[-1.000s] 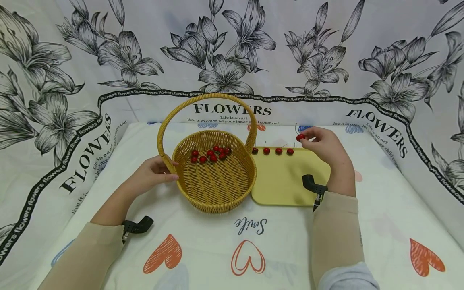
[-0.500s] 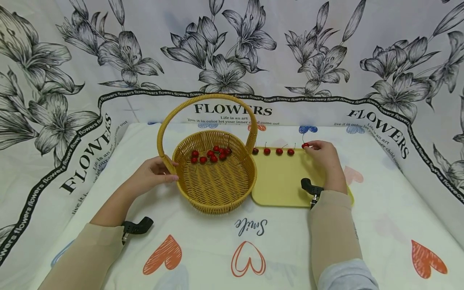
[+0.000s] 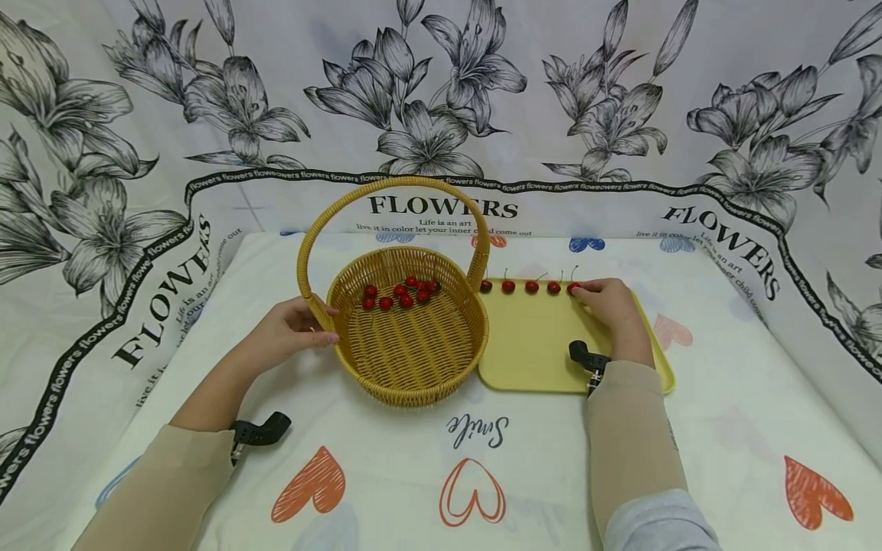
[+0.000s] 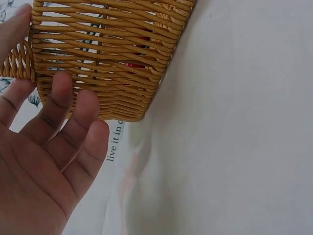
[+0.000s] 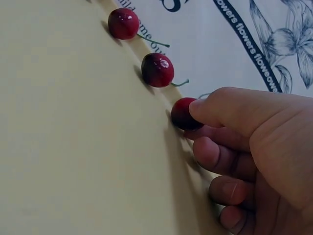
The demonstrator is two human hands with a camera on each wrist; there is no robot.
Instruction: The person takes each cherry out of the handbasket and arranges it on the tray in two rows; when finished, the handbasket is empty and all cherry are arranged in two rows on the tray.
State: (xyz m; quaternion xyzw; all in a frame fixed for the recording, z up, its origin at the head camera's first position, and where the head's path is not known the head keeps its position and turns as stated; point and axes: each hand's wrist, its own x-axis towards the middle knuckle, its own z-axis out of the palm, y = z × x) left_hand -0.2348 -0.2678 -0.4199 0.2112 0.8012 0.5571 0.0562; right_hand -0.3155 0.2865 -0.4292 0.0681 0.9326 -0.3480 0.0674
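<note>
My right hand (image 3: 609, 304) pinches a dark red cherry (image 5: 185, 113) between thumb and index finger at the far edge of the yellow tray (image 3: 530, 344). To its left a row of several cherries (image 3: 531, 287) with thin green stems lines that edge. A wicker basket (image 3: 413, 390) with a tall arched handle (image 3: 393, 184) stands left of the tray, and a loose group of cherries (image 3: 406, 301) lies inside it. My left hand (image 3: 292, 325) grips the basket at the left foot of its handle; in the left wrist view the thumb and index finger hold there, the other fingers beside the weave.
A white cloth (image 3: 386, 467) printed with hearts covers the table. Behind it hangs a flower-printed curtain (image 3: 586, 99). The basket's right side overlaps the tray's left edge in the head view. A black wrist camera (image 3: 262, 428) sits on each forearm.
My right hand has lowered the cherry from above the tray's far right part to the far edge, at the right end of the row. The left hand and basket have stayed put.
</note>
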